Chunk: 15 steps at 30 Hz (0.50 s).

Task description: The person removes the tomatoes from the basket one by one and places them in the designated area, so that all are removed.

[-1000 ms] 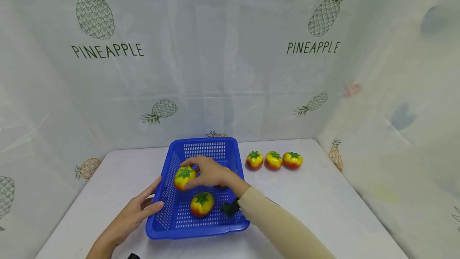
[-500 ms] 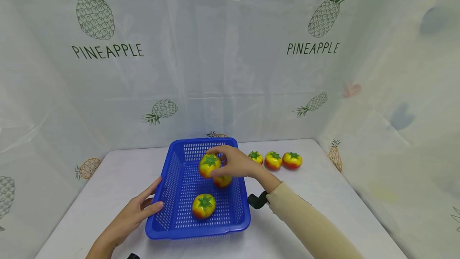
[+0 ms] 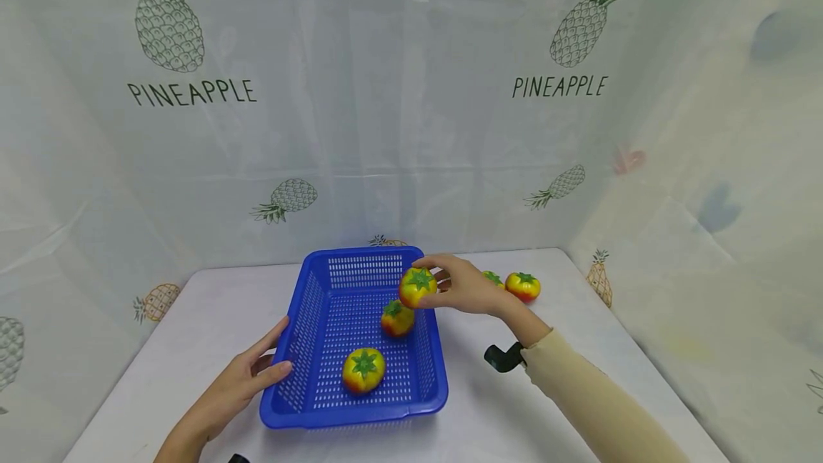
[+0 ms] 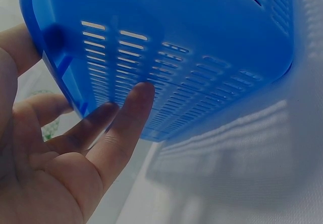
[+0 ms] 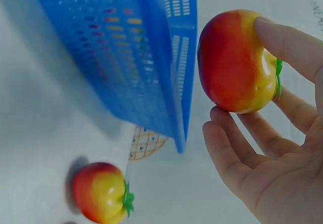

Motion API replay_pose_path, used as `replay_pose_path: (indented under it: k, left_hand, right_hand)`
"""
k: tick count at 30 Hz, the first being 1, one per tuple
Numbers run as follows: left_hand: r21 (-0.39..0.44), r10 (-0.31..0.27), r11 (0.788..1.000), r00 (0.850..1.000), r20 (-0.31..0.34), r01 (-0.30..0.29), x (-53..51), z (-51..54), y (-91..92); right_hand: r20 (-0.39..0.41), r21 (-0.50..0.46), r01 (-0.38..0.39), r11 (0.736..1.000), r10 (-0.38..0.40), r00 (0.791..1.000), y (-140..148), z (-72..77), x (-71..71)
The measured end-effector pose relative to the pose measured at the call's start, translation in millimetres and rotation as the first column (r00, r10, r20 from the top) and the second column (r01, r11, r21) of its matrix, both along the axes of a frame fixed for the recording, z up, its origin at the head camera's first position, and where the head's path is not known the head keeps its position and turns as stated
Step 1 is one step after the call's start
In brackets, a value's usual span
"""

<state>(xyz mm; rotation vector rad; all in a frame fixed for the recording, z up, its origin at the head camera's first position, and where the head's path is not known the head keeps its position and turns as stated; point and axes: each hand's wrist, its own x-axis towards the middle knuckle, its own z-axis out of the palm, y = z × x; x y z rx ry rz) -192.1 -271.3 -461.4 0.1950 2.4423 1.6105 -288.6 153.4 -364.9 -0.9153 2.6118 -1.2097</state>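
Note:
My right hand point(image 3: 466, 288) holds a red-and-yellow toy fruit point(image 3: 418, 288) with a green star-shaped leaf cap, above the right rim of the blue plastic basket point(image 3: 353, 420). In the right wrist view the thumb and fingertips grip this fruit point(image 5: 232, 62) beside the basket wall point(image 5: 126, 82). Two similar fruits lie in the basket, one at the right side point(image 3: 397, 321) and one near the front point(image 3: 363, 371). My left hand point(image 3: 241, 377) holds the basket's left rim. In the left wrist view, fingers point(image 4: 123, 128) touch its slotted outer wall point(image 4: 212, 42).
On the table point(image 3: 514, 391), right of the basket, similar toy fruits stand in a row; one fruit point(image 3: 523, 287) shows well, another point(image 3: 493, 279) is partly behind my right hand. A cloth point(image 3: 398, 127) with pineapple prints hangs behind and along the sides.
My right hand has carried the toy fruit rightward, from the basket's left side to above its right rim. The left hand and the basket have stayed almost in place.

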Motion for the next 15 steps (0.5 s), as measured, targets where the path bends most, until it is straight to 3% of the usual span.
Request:
replay_pose_path:
  k: [15]
  left_hand:
    - [0.004, -0.009, 1.0, 1.0, -0.009, 0.009, -0.3, -1.6, -1.3]
  right_hand:
    - [-0.046, 0.011, 0.077, 0.997, -0.076, 0.996, 44.9, -16.4, 7.5]
